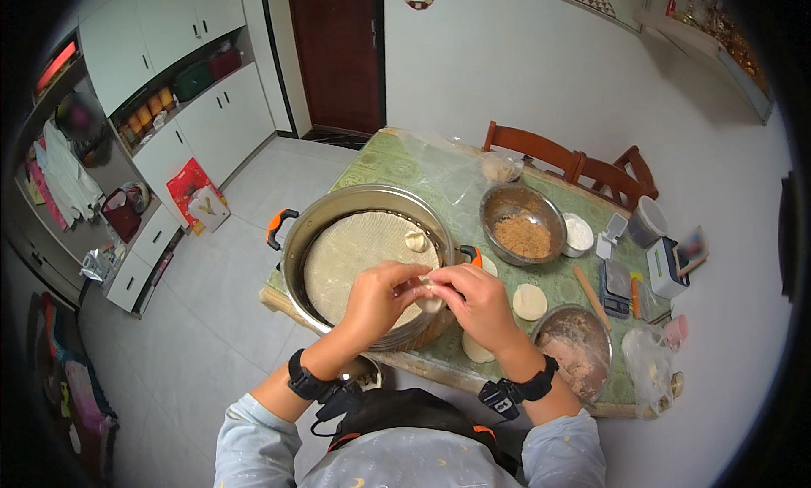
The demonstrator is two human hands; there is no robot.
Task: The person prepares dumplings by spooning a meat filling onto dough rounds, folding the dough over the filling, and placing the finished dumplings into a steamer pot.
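Between my two hands is a piece of pale dough (430, 303), partly hidden by the fingers. My left hand (383, 293) pinches its edge from the left, over the steamer pot. My right hand (474, 301) grips it from the right, fingertips almost meeting the left ones. Below, the wide metal steamer pot (298, 235) with orange-and-black handles holds a round cloth liner (355, 260). One small shaped dumpling (415, 240) sits on that liner at the right. Flat dough rounds lie on the table: one dough round (530, 302) beside my right hand, another (477, 347) partly under my wrist.
A metal bowl of brown crumbly filling (523, 236) stands behind a bowl of pinkish meat filling (573, 358). A rolling pin (592, 298), a digital scale (614, 288) and a bowl of white powder (577, 233) are at the right. Wooden chairs (538, 147) line the far edge.
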